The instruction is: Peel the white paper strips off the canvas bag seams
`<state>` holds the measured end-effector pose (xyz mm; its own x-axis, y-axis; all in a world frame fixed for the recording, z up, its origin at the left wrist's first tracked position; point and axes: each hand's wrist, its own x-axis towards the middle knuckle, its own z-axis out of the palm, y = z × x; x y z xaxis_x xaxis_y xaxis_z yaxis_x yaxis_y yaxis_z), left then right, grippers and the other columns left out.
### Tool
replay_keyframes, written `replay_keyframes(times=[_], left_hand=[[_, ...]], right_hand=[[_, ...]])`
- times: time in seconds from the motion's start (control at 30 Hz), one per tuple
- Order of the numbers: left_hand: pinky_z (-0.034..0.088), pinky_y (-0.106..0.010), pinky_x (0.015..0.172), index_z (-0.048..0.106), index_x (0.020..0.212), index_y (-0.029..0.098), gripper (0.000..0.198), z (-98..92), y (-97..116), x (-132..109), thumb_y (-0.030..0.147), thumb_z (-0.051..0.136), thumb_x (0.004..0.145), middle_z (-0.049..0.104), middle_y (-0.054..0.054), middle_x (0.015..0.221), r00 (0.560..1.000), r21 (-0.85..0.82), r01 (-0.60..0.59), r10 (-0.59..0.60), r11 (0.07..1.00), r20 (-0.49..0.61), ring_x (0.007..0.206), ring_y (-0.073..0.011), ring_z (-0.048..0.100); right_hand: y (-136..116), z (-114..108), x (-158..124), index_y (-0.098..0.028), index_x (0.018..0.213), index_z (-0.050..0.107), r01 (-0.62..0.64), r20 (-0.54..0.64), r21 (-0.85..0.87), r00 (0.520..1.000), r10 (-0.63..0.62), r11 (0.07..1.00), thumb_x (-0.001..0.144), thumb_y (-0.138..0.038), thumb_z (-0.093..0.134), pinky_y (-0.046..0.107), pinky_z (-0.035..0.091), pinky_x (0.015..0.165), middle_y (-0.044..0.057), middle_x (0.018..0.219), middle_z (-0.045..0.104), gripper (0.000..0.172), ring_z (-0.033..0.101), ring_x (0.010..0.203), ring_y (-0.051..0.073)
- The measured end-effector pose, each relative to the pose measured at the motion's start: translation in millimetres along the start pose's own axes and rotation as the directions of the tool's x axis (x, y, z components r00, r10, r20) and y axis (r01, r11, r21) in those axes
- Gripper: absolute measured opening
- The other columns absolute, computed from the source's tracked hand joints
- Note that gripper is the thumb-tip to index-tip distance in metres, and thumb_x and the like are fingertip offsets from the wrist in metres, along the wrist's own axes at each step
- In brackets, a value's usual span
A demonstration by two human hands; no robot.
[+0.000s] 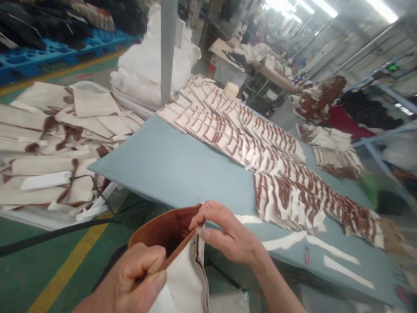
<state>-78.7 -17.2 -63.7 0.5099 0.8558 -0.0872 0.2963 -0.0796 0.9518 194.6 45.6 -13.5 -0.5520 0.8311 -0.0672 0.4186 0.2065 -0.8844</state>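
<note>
A tube-like sewn piece [184, 278], cream on one face and brown on the other, hangs between my hands with its opening facing up. My left hand [133, 274] is closed on its near rim, thumb outside and fingers curled over the edge. At the far rim, beside a seam with dark brown edging, my right hand [224, 230] pinches the edge between thumb and fingers. Brown lining shows inside the opening; the bottom of the piece is cut off by the frame.
Rows of overlapping cream and brown pieces [228, 137] cover the far part of the blue-grey table [146, 161]. Loose cream strips [348, 271] lie near its front edge. A bin of similar pieces [39, 165] stands at left, and a grey post [168, 52] rises behind the table.
</note>
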Motion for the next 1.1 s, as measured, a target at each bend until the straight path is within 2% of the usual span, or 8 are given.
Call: replay_keyframes(times=[0.13, 0.23, 0.4, 0.57, 0.7, 0.8, 0.93, 1.1], left_hand=[[0.033, -0.027, 0.058, 0.029, 0.069, 0.025, 0.048, -0.8, -11, -2, 0.045, 0.043, 0.11, 0.033, 0.007, 0.061, 0.993, 0.11, -0.016, 0.029, 0.994, -0.117, 0.055, -0.0132, 0.037], [0.031, -0.026, 0.056, 0.027, 0.068, 0.025, 0.051, -1.7, -19, 10, 0.049, 0.04, 0.112, 0.03, 0.008, 0.061, 0.987, 0.049, 0.01, -0.002, 0.999, -0.163, 0.054, -0.0129, 0.034], [0.034, -0.025, 0.057, 0.045, 0.069, 0.024, 0.048, -5.9, -37, 31, 0.05, 0.051, 0.109, 0.044, 0.007, 0.066, 0.989, 0.023, 0.066, -0.062, 0.998, -0.136, 0.06, -0.0138, 0.044], [0.043, -0.023, 0.062, 0.058, 0.078, 0.023, 0.034, -16.0, -39, 46, 0.038, 0.058, 0.108, 0.06, 0.006, 0.071, 0.984, 0.093, -0.17, 0.175, 0.981, -0.042, 0.063, -0.0153, 0.056], [0.05, -0.03, 0.103, 0.072, 0.122, 0.026, 0.017, -21.7, -13, 54, 0.032, 0.061, 0.11, 0.079, 0.0, 0.115, 0.929, 0.176, -0.359, 0.368, 0.916, -0.02, 0.108, -0.023, 0.071], [0.046, -0.034, 0.115, 0.069, 0.12, 0.025, 0.019, -20.6, 14, 60, 0.019, 0.055, 0.107, 0.079, -0.002, 0.117, 0.876, 0.198, -0.471, 0.483, 0.86, -0.011, 0.117, -0.0231, 0.07], [0.053, -0.031, 0.094, 0.062, 0.092, 0.024, 0.017, -20.3, 38, 68, 0.012, 0.052, 0.099, 0.075, 0.0, 0.091, 0.873, 0.174, -0.482, 0.488, 0.859, 0.012, 0.092, -0.0198, 0.069], [0.042, -0.026, 0.064, 0.061, 0.077, 0.022, 0.02, -26.4, 50, 72, 0.016, 0.05, 0.093, 0.064, 0.006, 0.069, 0.925, 0.25, -0.381, 0.363, 0.89, 0.116, 0.063, -0.013, 0.059]], right_hand=[[-8, 0, -7, -0.022, 0.091, 0.072, 0.044, -0.065, 0.013, 0.997, -0.043, 0.999, 0.093, -0.018, 0.069, 0.033, 0.05, 0.085, 0.002, 0.091, 0.072, 0.006, 0.064, 0.089, 0.019], [-15, -5, -10, -0.023, 0.087, 0.068, 0.081, -0.055, 0.006, 0.995, -0.081, 0.997, 0.087, -0.012, 0.074, 0.03, 0.049, 0.081, -0.001, 0.086, 0.07, 0.013, 0.062, 0.085, 0.018], [-29, -19, -10, -0.023, 0.088, 0.069, 0.057, 0.075, -0.074, 0.996, -0.052, 0.996, 0.096, -0.019, 0.086, 0.028, 0.046, 0.08, -0.003, 0.087, 0.072, 0.019, 0.064, 0.085, 0.016], [-40, -26, -8, -0.022, 0.093, 0.072, 0.033, 0.118, -0.01, 0.993, -0.031, 0.999, 0.1, -0.023, 0.084, 0.027, 0.048, 0.081, -0.001, 0.092, 0.075, 0.015, 0.064, 0.086, 0.015], [-47, -26, -4, -0.022, 0.097, 0.071, 0.037, 0.119, -0.05, 0.992, -0.031, 0.998, 0.104, -0.019, 0.077, 0.028, 0.049, 0.083, 0.001, 0.096, 0.076, 0.01, 0.065, 0.088, 0.016], [-51, -22, -1, -0.023, 0.1, 0.067, 0.012, 0.083, -0.076, 0.997, -0.005, 0.997, 0.103, -0.016, 0.076, 0.028, 0.049, 0.082, 0.001, 0.099, 0.074, 0.011, 0.063, 0.087, 0.016], [-56, -14, -2, -0.024, 0.096, 0.059, -0.032, 0.035, -0.062, 0.999, 0.034, 0.998, 0.1, -0.012, 0.074, 0.028, 0.048, 0.077, -0.002, 0.095, 0.069, 0.02, 0.06, 0.081, 0.015], [-56, -12, -4, -0.026, 0.088, 0.049, -0.042, 0.02, -0.116, 0.999, 0.045, 0.992, 0.102, -0.016, 0.071, 0.028, 0.043, 0.071, -0.004, 0.086, 0.061, 0.028, 0.054, 0.075, 0.015]])
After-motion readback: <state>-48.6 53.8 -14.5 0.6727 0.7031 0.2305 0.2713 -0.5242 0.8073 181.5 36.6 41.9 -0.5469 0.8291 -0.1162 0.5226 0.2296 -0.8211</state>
